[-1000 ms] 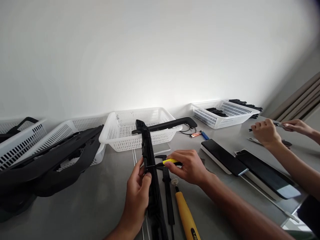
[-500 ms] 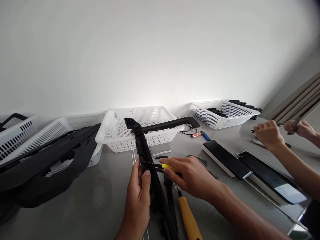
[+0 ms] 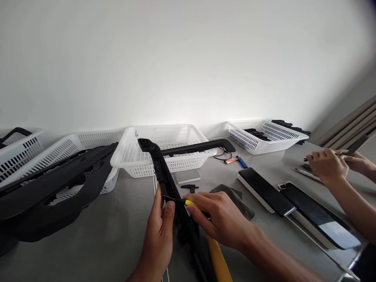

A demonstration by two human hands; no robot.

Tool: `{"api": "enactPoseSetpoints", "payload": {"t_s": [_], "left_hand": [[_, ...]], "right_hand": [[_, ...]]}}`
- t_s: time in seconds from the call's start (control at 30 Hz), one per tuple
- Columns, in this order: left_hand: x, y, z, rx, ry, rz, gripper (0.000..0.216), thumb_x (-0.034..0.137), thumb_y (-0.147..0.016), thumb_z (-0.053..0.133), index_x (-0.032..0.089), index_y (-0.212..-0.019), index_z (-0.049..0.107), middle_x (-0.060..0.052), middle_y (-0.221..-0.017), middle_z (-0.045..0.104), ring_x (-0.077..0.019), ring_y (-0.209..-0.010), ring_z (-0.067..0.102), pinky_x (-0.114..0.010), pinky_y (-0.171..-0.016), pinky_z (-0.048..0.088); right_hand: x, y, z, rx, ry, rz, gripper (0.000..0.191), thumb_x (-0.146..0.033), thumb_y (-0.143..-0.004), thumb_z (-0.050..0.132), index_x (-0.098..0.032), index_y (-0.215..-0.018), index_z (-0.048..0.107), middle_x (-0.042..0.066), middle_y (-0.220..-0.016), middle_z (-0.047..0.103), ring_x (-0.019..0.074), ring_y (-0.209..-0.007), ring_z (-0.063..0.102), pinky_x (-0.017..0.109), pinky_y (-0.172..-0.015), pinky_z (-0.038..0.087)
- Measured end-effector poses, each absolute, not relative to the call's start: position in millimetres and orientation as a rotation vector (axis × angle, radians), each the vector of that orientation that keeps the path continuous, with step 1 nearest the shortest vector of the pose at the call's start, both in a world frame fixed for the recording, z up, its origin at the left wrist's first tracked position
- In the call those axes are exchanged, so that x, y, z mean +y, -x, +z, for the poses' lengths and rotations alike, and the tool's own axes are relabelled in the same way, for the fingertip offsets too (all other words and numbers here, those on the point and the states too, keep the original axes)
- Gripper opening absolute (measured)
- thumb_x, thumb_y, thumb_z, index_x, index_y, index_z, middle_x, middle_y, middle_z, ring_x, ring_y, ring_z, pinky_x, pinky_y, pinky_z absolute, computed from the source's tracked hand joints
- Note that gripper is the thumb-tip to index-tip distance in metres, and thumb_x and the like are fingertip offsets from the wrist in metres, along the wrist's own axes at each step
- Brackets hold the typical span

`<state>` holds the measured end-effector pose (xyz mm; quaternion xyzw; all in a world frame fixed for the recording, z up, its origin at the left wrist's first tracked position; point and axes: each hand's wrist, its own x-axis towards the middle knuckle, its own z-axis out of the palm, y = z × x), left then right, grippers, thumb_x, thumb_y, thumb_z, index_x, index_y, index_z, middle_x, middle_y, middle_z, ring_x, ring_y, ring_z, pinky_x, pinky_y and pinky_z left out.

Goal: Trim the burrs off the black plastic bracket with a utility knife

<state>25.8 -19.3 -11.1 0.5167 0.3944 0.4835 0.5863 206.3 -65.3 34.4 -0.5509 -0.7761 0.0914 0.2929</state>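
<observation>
My left hand (image 3: 157, 235) is closed around a long black plastic trim piece (image 3: 163, 168), its thumb on the ribbed side. The piece slants from the front of the table up toward the middle basket. In my right hand (image 3: 223, 215) is a yellow-handled deburring tool (image 3: 189, 203), pinched between thumb and fingers. Its thin bent tip meets the edge of the piece just above my left thumb. Beneath the piece and my right hand lie an orange-yellow handle (image 3: 219, 260) and black calipers (image 3: 192, 187), both partly covered.
A similar black piece (image 3: 194, 148) lies across the white middle basket (image 3: 117, 162). Large black panels (image 3: 58, 196) rest over a left basket. Rightward are a grey cloth (image 3: 237, 199), two dark-screened devices (image 3: 264, 188), another basket (image 3: 249, 147) and a co-worker's hands (image 3: 329, 166).
The trim piece's upper end and the tool tip have shifted slightly left and down. More of the calipers and cloth shows. The co-worker's hands have come together.
</observation>
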Motion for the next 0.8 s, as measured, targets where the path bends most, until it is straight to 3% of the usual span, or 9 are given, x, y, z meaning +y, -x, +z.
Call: {"api": "enactPoseSetpoints", "payload": {"t_s": [0.23, 0.37, 0.47, 0.57, 0.67, 0.8], "left_hand": [[-22, -25, -9, 1.039, -1.209, 1.088, 0.070, 0.066, -0.094, 0.061, 0.030, -0.153, 0.053, -0.007, -0.163, 0.051, -0.0303, -0.158, 0.034, -0.045, -0.130, 0.026], [-22, -21, -13, 1.093, -1.085, 1.008, 0.067, 0.068, -0.091, 0.064, 0.031, -0.146, 0.061, -0.007, -0.161, 0.053, -0.0322, -0.158, 0.035, -0.046, -0.128, 0.032], [-20, -20, -12, 0.975, -1.089, 0.945, 0.066, 0.065, -0.090, 0.068, 0.028, -0.144, 0.063, -0.010, -0.144, 0.068, -0.0342, -0.143, 0.055, -0.042, -0.113, 0.051], [-16, -20, -9, 0.905, -1.099, 0.887, 0.063, 0.063, -0.088, 0.072, 0.023, -0.135, 0.069, -0.009, -0.112, 0.079, -0.0298, -0.105, 0.074, -0.033, -0.082, 0.061], [-14, -22, -5, 0.892, -1.097, 0.867, 0.058, 0.066, -0.083, 0.075, 0.018, -0.116, 0.078, -0.005, -0.084, 0.077, -0.0223, -0.075, 0.071, -0.027, -0.062, 0.056], [-14, -24, -2, 0.868, -1.134, 0.849, 0.055, 0.068, -0.080, 0.075, 0.017, -0.099, 0.080, -0.001, -0.069, 0.069, -0.0180, -0.062, 0.062, -0.026, -0.057, 0.052]], "right_hand": [[-60, -215, 32, -2.014, 1.492, 0.276, 0.038, -0.040, -0.110, 0.043, -0.021, -0.097, 0.072, 0.001, -0.078, 0.070, 0.0124, -0.068, 0.063, 0.023, -0.066, 0.041], [-57, -219, 31, -1.951, 1.524, 0.230, 0.042, -0.042, -0.111, 0.041, -0.021, -0.096, 0.074, 0.003, -0.078, 0.071, 0.0134, -0.070, 0.064, 0.023, -0.067, 0.042], [-55, -221, 35, -1.969, 1.502, 0.250, 0.043, -0.042, -0.111, 0.042, -0.020, -0.095, 0.074, 0.002, -0.075, 0.069, 0.0130, -0.069, 0.063, 0.023, -0.067, 0.042], [-53, -224, 36, -1.978, 1.506, 0.289, 0.043, -0.044, -0.111, 0.042, -0.020, -0.093, 0.074, 0.001, -0.073, 0.068, 0.0123, -0.066, 0.061, 0.023, -0.065, 0.040], [-48, -229, 30, -1.865, 1.567, 0.253, 0.044, -0.047, -0.111, 0.042, -0.021, -0.099, 0.076, 0.002, -0.078, 0.071, 0.0133, -0.069, 0.063, 0.024, -0.066, 0.040], [-38, -235, 14, -1.732, 1.577, 0.188, 0.043, -0.050, -0.110, 0.043, -0.024, -0.116, 0.077, 0.005, -0.097, 0.078, 0.0179, -0.085, 0.072, 0.025, -0.073, 0.045]]}}
